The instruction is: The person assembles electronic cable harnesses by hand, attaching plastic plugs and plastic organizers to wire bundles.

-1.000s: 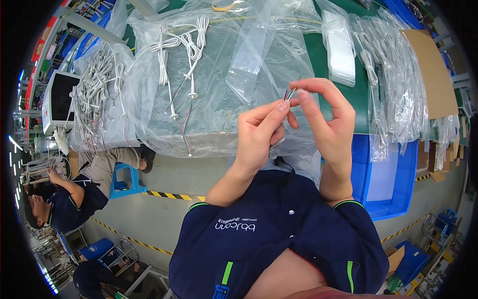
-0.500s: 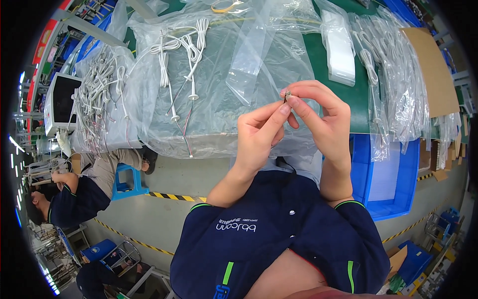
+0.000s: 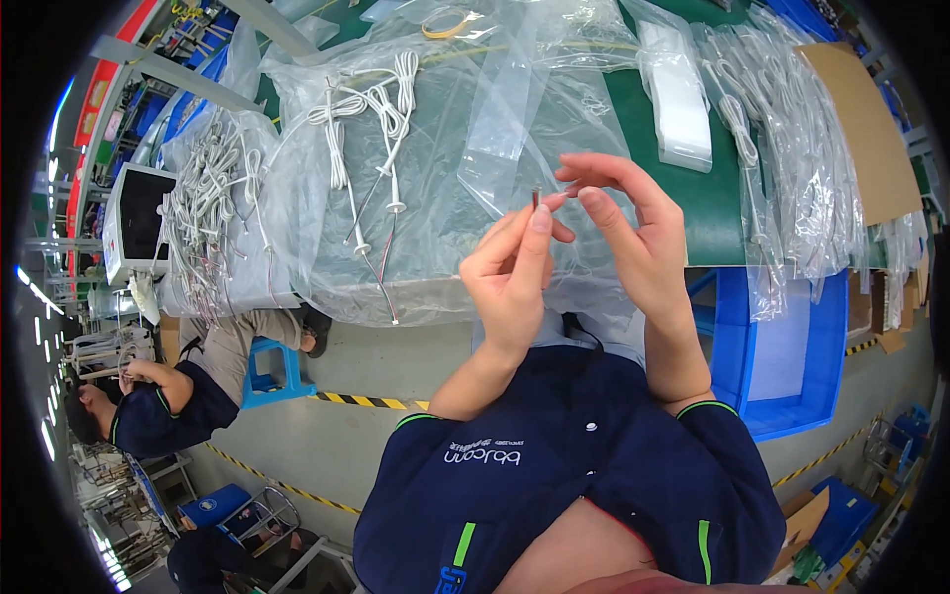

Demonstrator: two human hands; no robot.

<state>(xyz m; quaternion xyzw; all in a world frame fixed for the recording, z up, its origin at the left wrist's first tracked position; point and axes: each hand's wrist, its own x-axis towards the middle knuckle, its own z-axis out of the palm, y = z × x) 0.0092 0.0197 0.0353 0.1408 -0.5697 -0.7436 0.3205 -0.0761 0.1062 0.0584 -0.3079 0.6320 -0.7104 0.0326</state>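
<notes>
My left hand [image 3: 507, 287] is raised over the near edge of the bench, thumb and fingers pinched on a short, thin, dark reddish piece with a small pale tip [image 3: 535, 197]. It looks like a wire end, but it is too small to tell for sure. Just right of it, my right hand [image 3: 638, 233] hovers with thumb and fingers apart and nothing visible between them. Beyond and left of my hands, coiled white cables [image 3: 394, 117] with thin wire ends lie on a clear plastic sheet [image 3: 435, 238] spread over the green bench.
A heap of white cables [image 3: 203, 188] lies at the left, beside a monitor [image 3: 139, 223]. On the right are bagged cables [image 3: 792, 168], a stack of clear bags [image 3: 678, 99], cardboard [image 3: 861, 139] and a blue bin [image 3: 797, 421]. Another person [image 3: 173, 406] sits at the left near a blue stool [image 3: 272, 374].
My right hand has come away from the small piece, its fingers spreading. My left hand still pinches the piece, which now points upward. The view has shifted slightly.
</notes>
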